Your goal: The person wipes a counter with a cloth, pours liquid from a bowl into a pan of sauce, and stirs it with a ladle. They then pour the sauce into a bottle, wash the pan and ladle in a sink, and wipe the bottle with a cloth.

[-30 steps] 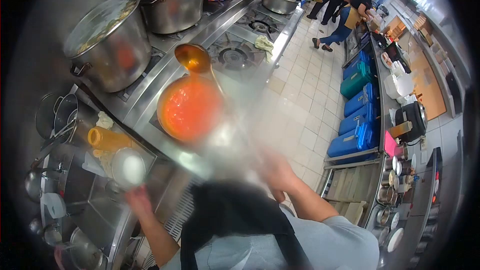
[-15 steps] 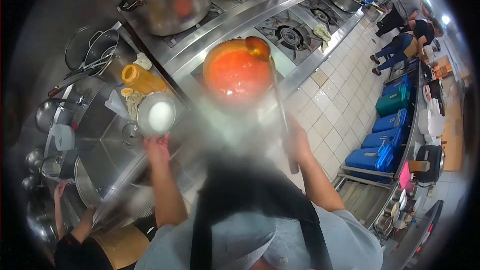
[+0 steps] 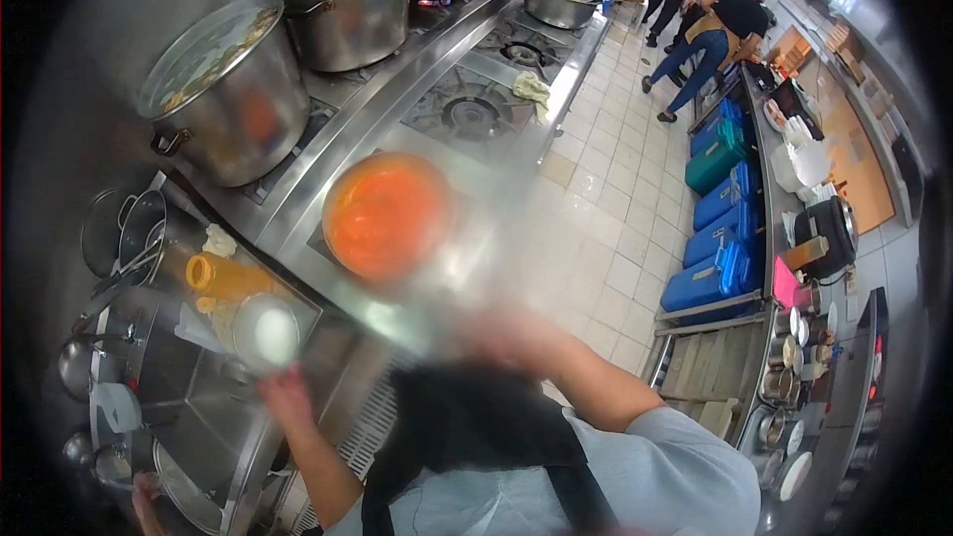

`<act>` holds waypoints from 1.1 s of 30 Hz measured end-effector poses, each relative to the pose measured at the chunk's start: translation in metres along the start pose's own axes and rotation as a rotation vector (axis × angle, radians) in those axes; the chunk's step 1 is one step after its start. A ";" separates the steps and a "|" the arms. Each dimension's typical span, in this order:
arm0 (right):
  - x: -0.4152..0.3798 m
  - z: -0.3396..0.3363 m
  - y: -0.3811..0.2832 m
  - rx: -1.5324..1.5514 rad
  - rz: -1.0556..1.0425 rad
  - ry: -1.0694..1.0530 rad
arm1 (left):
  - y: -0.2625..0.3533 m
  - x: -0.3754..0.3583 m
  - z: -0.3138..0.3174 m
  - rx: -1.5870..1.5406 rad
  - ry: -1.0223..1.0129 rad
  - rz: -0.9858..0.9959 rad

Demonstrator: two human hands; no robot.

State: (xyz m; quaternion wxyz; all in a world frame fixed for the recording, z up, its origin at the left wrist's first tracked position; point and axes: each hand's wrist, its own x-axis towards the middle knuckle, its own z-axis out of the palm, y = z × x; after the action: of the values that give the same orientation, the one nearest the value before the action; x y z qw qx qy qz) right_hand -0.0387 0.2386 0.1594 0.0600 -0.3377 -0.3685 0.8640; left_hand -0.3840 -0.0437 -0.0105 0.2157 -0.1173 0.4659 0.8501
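Note:
A round pan [image 3: 388, 216] of orange-red sauce stands on the stove, its right side hazy. At the lower left, my left hand [image 3: 285, 393] has its fingers at the near rim of a metal bowl [image 3: 244, 335] that holds something white. My right hand [image 3: 506, 337] is in front of my apron, below and right of the pan. Blur covers its fingers, and whatever it may hold cannot be made out. Beside the bowl lies a yellow-orange plastic bottle [image 3: 226, 279].
Two large stockpots [image 3: 238, 109] stand at the upper left. A cloth [image 3: 532, 89] lies by a bare burner [image 3: 471, 113]. Blue bins [image 3: 712, 276] line the right counter. People [image 3: 710, 30] stand at the far end. Another person's hand [image 3: 147, 486] is at the lower left.
The view has turned, and the pan now appears further left and lower. My right hand has come in towards my apron. The ladle seen over the pan before is no longer visible there.

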 end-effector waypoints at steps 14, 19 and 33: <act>-0.057 0.003 -0.017 -0.637 -0.192 0.294 | 0.002 -0.009 0.016 0.024 0.042 0.063; -0.047 -0.003 -0.017 -0.790 -0.174 0.417 | 0.000 -0.016 0.015 -0.006 -0.039 0.111; 0.003 -0.011 0.021 -0.521 -0.171 0.147 | 0.005 -0.025 0.029 0.012 0.028 0.076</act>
State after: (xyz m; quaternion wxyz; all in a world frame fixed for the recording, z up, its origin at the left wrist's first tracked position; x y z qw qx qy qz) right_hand -0.0308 0.2311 0.1375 0.0707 -0.3711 -0.6000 0.7051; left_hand -0.3644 -0.0279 0.0182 0.1774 -0.1103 0.4783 0.8530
